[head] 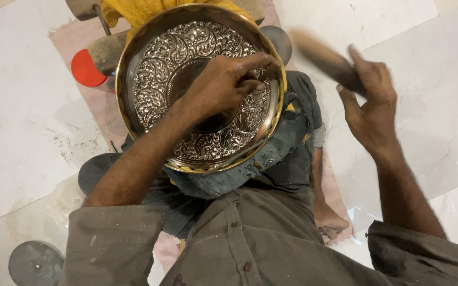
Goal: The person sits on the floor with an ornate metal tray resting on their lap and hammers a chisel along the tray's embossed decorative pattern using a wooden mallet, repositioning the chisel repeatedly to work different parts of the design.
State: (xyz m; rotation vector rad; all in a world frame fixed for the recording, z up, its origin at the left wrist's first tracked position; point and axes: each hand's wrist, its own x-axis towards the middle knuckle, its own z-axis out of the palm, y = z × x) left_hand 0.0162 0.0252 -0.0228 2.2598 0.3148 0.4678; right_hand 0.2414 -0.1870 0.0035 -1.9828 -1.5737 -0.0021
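Observation:
A large round metal tray (155, 69) with embossed leaf patterns and a brass-coloured rim rests tilted on my lap. My left hand (223, 85) lies over its middle and right side, fingers pinched around a small dark tool that touches the embossed surface near the right rim. My right hand (369, 106) is raised to the right of the tray and grips the handle of a wooden mallet (322, 58), which is blurred by motion.
I sit on a pink mat (80, 37) on a pale marble floor. A red round lid (85, 69) lies left of the tray. A yellow cloth (128, 10) is at the top. A grey round disc (35, 263) sits at lower left.

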